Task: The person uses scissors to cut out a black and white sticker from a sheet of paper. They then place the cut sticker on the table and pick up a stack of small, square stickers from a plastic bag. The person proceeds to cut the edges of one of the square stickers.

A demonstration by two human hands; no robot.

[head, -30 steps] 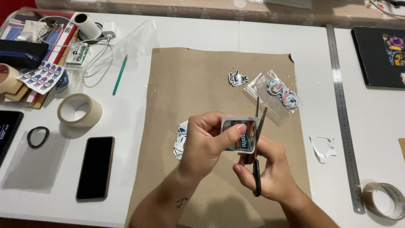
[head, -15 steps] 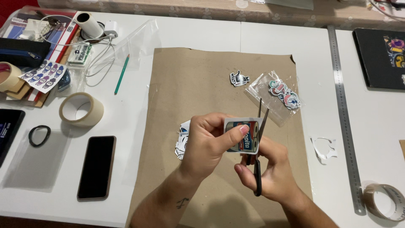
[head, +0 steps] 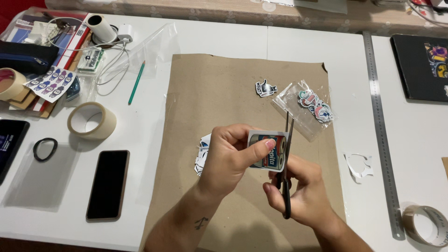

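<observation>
Sticker (head: 269, 151) pinched in left hand (head: 231, 156), thumb on face; scissors (head: 285, 158) gripped in right hand (head: 298, 193), blades upright along sticker's right edge, over brown paper (head: 219, 93).

L hand (head: 231, 156) pinching, R hand (head: 298, 189) gripping, both mid-frame.

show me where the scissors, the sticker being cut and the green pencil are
scissors (head: 288, 128), head view, on the blades above the fingers
sticker (head: 275, 151), head view, on its printed face right of the thumb
green pencil (head: 136, 82), head view, middle of the shaft
</observation>
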